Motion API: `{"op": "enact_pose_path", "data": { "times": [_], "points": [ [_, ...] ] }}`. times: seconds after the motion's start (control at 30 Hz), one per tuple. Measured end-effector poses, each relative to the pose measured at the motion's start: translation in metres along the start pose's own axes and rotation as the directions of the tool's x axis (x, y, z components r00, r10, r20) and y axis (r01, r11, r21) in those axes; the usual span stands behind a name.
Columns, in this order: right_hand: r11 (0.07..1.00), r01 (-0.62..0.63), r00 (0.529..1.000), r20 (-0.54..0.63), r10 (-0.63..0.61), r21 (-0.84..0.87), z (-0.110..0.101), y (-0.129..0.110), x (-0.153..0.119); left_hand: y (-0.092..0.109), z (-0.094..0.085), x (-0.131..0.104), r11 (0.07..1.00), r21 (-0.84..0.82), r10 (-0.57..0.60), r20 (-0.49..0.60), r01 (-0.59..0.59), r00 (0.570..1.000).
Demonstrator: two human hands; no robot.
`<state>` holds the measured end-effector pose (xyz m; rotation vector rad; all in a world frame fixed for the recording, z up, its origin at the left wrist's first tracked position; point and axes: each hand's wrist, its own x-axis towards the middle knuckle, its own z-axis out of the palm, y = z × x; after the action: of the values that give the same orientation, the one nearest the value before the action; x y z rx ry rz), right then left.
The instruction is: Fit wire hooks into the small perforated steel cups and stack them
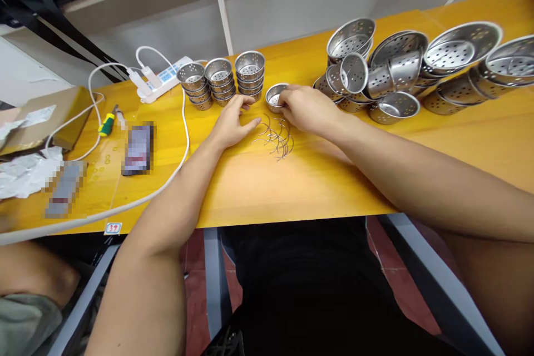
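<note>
My right hand [306,107] has its fingers closed on the right rim of a small perforated metal cup [274,99]. Left of it, my left hand [234,122] is held with thumb and fingers apart and nothing between them, near the stacked cups. Several thin curved wires [280,138] lie loose on the yellow table [258,189] between and below my hands. Three stacks of small perforated cups, the left [194,84], the middle [220,80] and the right one [250,73], stand behind my left hand.
Larger perforated baskets [461,50] and cups [394,107] are piled at the right. Leftwards are a white power strip [164,80] with cables, a green-yellow screwdriver [107,124], a blurred dark object [138,148], a cardboard box [50,114] and plastic wrap [29,173]. Another person's leg shows lower left.
</note>
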<state>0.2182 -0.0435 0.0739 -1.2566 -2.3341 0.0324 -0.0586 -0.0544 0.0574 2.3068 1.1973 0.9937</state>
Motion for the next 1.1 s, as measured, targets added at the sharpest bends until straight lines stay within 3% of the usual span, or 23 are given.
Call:
{"op": "enact_pose_path", "data": {
  "times": [0.1, 0.23, 0.4, 0.53, 0.7, 0.9, 1.1],
  "points": [
    [0.998, 0.059, 0.997, -0.06, -0.057, 0.034, -0.021, -0.026, -0.01, 0.001, 0.002, 0.0, 0.995, -0.094, 0.036, 0.047, -0.031, 0.998],
    [0.97, 0.218, 0.974, 0.032, -0.222, 0.106, -0.037, -0.059, -0.025, 0.013, 0.004, 0.002, 0.976, -0.135, 0.182, 0.067, -0.171, 0.981],
    [0.918, 0.342, 0.932, 0.053, -0.358, 0.201, -0.039, -0.063, -0.034, 0.02, 0.005, -0.001, 0.961, -0.192, 0.213, 0.046, -0.201, 0.976],
    [0.928, 0.352, 0.92, 0.137, -0.368, 0.124, -0.045, -0.059, -0.034, 0.019, 0.003, -0.003, 0.972, -0.182, 0.159, 0.065, -0.145, 0.985],
    [0.953, 0.303, 0.928, 0.22, -0.3, 0.019, -0.054, -0.062, -0.032, 0.017, 0.004, -0.003, 0.956, -0.214, 0.217, 0.061, -0.2, 0.974],
    [0.982, 0.189, 0.975, 0.116, -0.188, 0.001, -0.053, -0.06, -0.035, 0.002, 0.009, -0.001, 0.949, -0.182, 0.263, 0.012, -0.256, 0.965],
    [0.965, 0.226, 0.963, 0.119, -0.242, 0.134, -0.041, -0.05, -0.036, 0.004, 0.008, -0.001, 0.952, -0.166, 0.264, 0.024, -0.256, 0.964]
  ]
}}
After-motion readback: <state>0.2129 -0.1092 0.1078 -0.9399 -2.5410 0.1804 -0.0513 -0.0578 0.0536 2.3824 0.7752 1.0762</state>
